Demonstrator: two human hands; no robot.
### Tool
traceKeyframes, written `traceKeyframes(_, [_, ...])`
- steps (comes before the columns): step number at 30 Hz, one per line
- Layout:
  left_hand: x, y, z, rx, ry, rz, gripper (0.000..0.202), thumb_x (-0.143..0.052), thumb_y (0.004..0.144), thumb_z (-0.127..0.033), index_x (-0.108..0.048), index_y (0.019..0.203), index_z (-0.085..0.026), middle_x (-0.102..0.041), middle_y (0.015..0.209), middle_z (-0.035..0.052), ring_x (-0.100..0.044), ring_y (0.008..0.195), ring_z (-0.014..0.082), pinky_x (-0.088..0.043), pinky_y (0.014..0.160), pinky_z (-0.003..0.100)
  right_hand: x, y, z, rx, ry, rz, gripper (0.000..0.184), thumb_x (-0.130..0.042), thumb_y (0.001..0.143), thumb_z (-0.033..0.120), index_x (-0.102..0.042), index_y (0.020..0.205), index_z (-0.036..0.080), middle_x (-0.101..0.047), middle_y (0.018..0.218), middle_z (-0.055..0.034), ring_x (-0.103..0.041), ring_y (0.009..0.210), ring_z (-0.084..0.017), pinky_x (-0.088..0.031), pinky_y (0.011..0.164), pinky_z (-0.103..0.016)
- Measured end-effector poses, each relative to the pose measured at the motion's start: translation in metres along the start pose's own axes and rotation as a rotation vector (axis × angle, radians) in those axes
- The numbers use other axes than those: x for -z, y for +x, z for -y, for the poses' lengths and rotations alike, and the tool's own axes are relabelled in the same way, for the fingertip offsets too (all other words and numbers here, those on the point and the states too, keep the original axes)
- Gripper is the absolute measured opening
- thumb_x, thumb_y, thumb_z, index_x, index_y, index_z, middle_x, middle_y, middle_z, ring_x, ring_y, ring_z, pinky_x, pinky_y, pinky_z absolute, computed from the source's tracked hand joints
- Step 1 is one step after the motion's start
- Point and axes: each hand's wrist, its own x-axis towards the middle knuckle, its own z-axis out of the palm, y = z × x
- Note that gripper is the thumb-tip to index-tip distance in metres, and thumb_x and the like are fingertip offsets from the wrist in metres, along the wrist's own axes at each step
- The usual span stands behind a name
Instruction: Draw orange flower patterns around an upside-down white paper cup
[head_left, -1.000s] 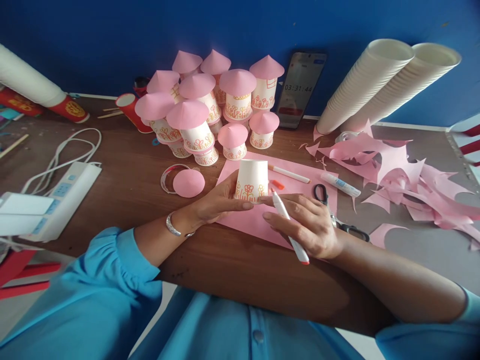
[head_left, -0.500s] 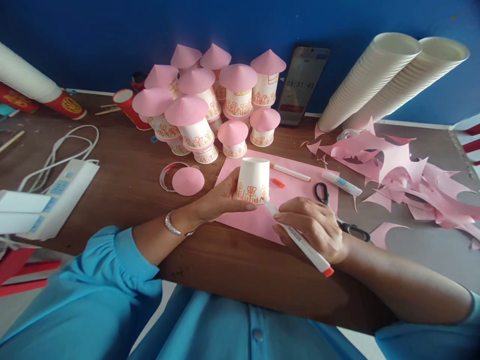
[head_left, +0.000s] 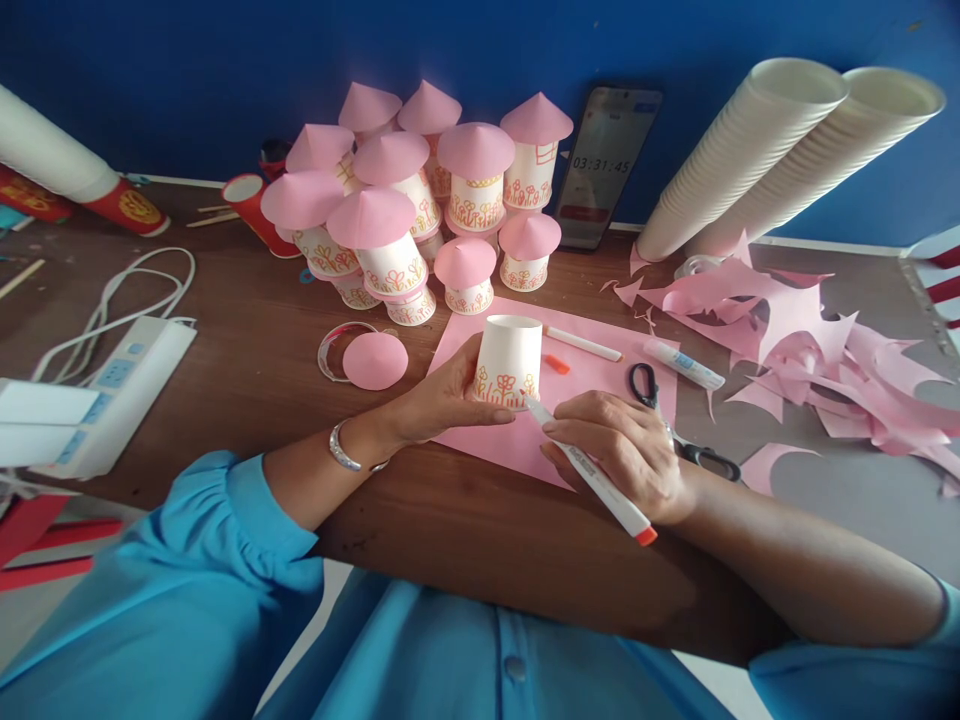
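My left hand [head_left: 450, 392] is closed around the lower left side of a white paper cup [head_left: 510, 350], tilted slightly, with orange and yellow flowers and grass drawn along its lower edge. In my right hand [head_left: 615, 450] is a white marker [head_left: 600, 490] with an orange end, its tip against the drawn band near the cup's lower right. Beneath both hands lies a pink paper sheet [head_left: 517, 455]. On it are another white marker [head_left: 583, 343] and an orange cap [head_left: 556, 364]. Black-handled scissors [head_left: 709, 460] lie partly under my right hand.
Several decorated cups with pink cone roofs [head_left: 371, 218] stand at the back. A phone [head_left: 609, 165] leans on the blue wall beside tall paper cup stacks [head_left: 739, 155]. Pink scraps [head_left: 780, 310] and a glue tube [head_left: 684, 363] lie right; a power strip [head_left: 120, 390] and a pink cone [head_left: 375, 361] left.
The marker's rear end has swung slightly left and up as its tip shifts a little along the cup's lower band. My left hand keeps its hold on the cup.
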Motion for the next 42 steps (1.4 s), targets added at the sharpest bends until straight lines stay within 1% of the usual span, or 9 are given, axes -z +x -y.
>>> traceKeyframes(4, [-0.0005, -0.0005, 0.0001, 0.014, -0.004, -0.011, 0.077, -0.099, 0.075, -0.034, -0.059, 0.140, -0.028, -0.073, 0.133, 0.0099, -0.069, 0.115, 0.0264, -0.055, 0.097, 0.041, -0.0006, -0.0004, -0.0004, -0.003, -0.001, -0.005, 0.021, -0.068, 0.100, 0.007, -0.064, 0.120, 0.015, -0.072, 0.092, -0.0052, -0.070, 0.077, -0.018, -0.061, 0.064, -0.031])
traceKeyframes(7, [-0.0004, -0.0004, 0.0006, 0.021, -0.002, -0.012, 0.077, -0.100, 0.074, -0.034, -0.059, 0.140, -0.027, -0.072, 0.132, 0.0101, -0.069, 0.117, 0.0275, -0.054, 0.099, 0.043, -0.0010, -0.0004, -0.0007, -0.009, -0.005, -0.006, 0.021, -0.067, 0.101, 0.007, -0.064, 0.121, 0.017, -0.073, 0.093, -0.0047, -0.070, 0.077, -0.018, -0.061, 0.064, -0.031])
traceKeyframes(12, [0.0004, -0.0004, 0.0009, 0.021, 0.003, 0.001, 0.079, -0.099, 0.076, -0.034, -0.057, 0.142, -0.027, -0.072, 0.133, 0.0109, -0.069, 0.117, 0.0272, -0.055, 0.098, 0.042, -0.0007, 0.0007, -0.0010, 0.005, 0.006, -0.001, 0.020, -0.069, 0.100, 0.006, -0.065, 0.118, 0.013, -0.072, 0.091, -0.0067, -0.071, 0.078, -0.019, -0.062, 0.065, -0.031])
traceKeyframes(19, [-0.0004, 0.0005, -0.0004, -0.001, 0.008, 0.019, 0.082, -0.098, 0.076, -0.036, -0.058, 0.147, -0.027, -0.074, 0.137, 0.0135, -0.069, 0.122, 0.0309, -0.054, 0.099, 0.043, -0.0007, 0.0012, -0.0008, -0.005, -0.001, 0.010, 0.020, -0.067, 0.102, 0.007, -0.064, 0.120, 0.016, -0.072, 0.092, -0.0050, -0.071, 0.078, -0.018, -0.061, 0.064, -0.031])
traceKeyframes(24, [-0.0002, 0.0005, 0.0002, -0.007, 0.002, 0.008, 0.080, -0.098, 0.076, -0.035, -0.058, 0.145, -0.027, -0.074, 0.134, 0.0123, -0.070, 0.119, 0.0291, -0.055, 0.099, 0.042, -0.0008, 0.0017, 0.0000, -0.008, 0.002, 0.009, 0.023, -0.066, 0.102, 0.008, -0.063, 0.123, 0.017, -0.073, 0.092, -0.0043, -0.072, 0.077, -0.018, -0.062, 0.064, -0.031])
traceKeyframes(28, [0.0016, -0.0001, 0.0021, 0.004, 0.007, -0.004, 0.079, -0.099, 0.075, -0.034, -0.058, 0.143, -0.027, -0.073, 0.136, 0.0121, -0.070, 0.115, 0.0272, -0.055, 0.097, 0.041, -0.0016, 0.0011, 0.0005, -0.003, 0.006, 0.007, 0.023, -0.067, 0.100, 0.007, -0.064, 0.121, 0.015, -0.073, 0.092, -0.0057, -0.072, 0.077, -0.020, -0.062, 0.063, -0.033])
traceKeyframes(31, [0.0025, 0.0000, 0.0030, -0.010, 0.005, 0.011, 0.079, -0.099, 0.076, -0.032, -0.058, 0.144, -0.027, -0.074, 0.135, 0.0121, -0.070, 0.116, 0.0277, -0.055, 0.097, 0.041, -0.0017, 0.0004, 0.0007, -0.001, 0.006, 0.009, 0.022, -0.068, 0.100, 0.006, -0.064, 0.120, 0.014, -0.073, 0.092, -0.0064, -0.071, 0.077, -0.020, -0.062, 0.064, -0.033])
traceKeyframes(37, [0.0019, 0.0013, 0.0019, -0.024, 0.010, 0.016, 0.077, -0.098, 0.077, -0.034, -0.060, 0.144, -0.028, -0.075, 0.128, 0.0107, -0.070, 0.114, 0.0275, -0.055, 0.096, 0.041, -0.0014, -0.0009, 0.0016, -0.010, 0.031, 0.016, 0.031, -0.069, 0.098, 0.004, -0.064, 0.126, 0.014, -0.071, 0.092, -0.0048, -0.070, 0.077, -0.019, -0.060, 0.063, -0.032])
traceKeyframes(42, [0.0024, 0.0018, 0.0037, -0.035, -0.002, 0.023, 0.080, -0.098, 0.076, -0.033, -0.059, 0.146, -0.027, -0.075, 0.129, 0.0118, -0.071, 0.116, 0.0282, -0.055, 0.097, 0.041, -0.0023, 0.0001, 0.0028, -0.008, 0.030, 0.018, 0.031, -0.068, 0.097, 0.003, -0.063, 0.126, 0.012, -0.072, 0.091, -0.0063, -0.070, 0.075, -0.020, -0.061, 0.062, -0.033])
